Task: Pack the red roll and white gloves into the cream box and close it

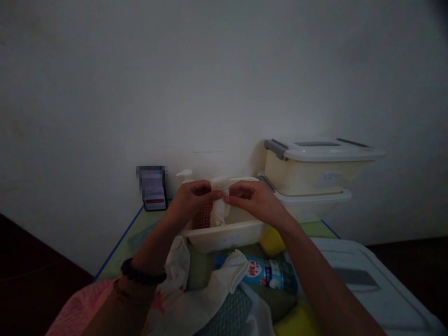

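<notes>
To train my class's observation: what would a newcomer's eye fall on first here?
Probably the bare left hand and right hand, pinching crumpled white material at an open cream plastic bin, near the centre. Next, perhaps, the cylindrical blue-labelled bottle lying in front of the bin, and the stacked, white-lidded cream plastic boxes at right.

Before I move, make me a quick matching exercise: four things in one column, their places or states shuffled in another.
1. phone
2. blue-labelled container
3. white bundle
4. upper lidded box

A. lying in front of the open bin
B. stacked on another box
C. in the grip of the left hand and right hand
D. propped upright at the left

Pairs: 1-D, 2-A, 3-C, 4-B
</notes>
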`<state>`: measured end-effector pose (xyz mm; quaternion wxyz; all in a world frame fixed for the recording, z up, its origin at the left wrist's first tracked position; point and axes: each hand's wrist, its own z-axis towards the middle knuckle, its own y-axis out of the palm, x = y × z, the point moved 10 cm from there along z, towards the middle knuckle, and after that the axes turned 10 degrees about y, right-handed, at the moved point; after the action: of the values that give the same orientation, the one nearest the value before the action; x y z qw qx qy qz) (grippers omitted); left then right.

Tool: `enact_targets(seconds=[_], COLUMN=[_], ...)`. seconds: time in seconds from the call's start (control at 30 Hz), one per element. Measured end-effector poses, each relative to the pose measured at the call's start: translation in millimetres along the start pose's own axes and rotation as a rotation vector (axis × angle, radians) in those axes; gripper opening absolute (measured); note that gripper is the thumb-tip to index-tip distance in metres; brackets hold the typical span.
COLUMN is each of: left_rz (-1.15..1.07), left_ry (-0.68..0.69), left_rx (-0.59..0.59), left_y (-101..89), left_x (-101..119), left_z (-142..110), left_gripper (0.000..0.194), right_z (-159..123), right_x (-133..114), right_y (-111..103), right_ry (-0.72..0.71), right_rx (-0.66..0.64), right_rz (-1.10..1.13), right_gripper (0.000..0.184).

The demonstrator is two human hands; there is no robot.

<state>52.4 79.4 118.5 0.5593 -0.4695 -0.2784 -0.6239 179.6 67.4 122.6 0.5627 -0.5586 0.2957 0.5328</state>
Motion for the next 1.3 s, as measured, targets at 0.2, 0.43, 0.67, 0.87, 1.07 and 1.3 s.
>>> enact_targets(seconds=[0.2, 0.43, 0.67, 0.87, 1.07, 1.3], left_rz=[-0.163, -0.225, -0.184, -0.062, -0.046, -0.006], left_ry=[-0.013, 0.017, -0.035, -0.05, -0.061, -0.058], left_rx=[-0.02, -0.021, -0.202, -0.166, -0.277, -0.304], left_y=[7.5, 9.5, 27.9, 19.8, 26.5, 29.7], left_x=[-2, -2, -5, -1, -3, -7], left_z=[1, 1, -6, -6, -11, -10], left_gripper=[0.029, 0.029, 0.022, 0.019, 0.027, 0.022], right_z=[1, 1, 2, 1, 0, 0], right_x=[5, 2, 2, 1, 1, 6], right_y=[7, -14, -23, -27, -30, -37], right_ry=[0.05, 0.07, 0.069, 0.036, 0.04, 0.046], right_rx=[-0.091, 0.096, 0.163, 0.215, 0.235, 0.294], right_rz=[0.178, 0.225, 0.258, 0.271, 0.305, 0.277], right_gripper=[0.021, 0.024, 0.024, 0.025, 0.029, 0.023])
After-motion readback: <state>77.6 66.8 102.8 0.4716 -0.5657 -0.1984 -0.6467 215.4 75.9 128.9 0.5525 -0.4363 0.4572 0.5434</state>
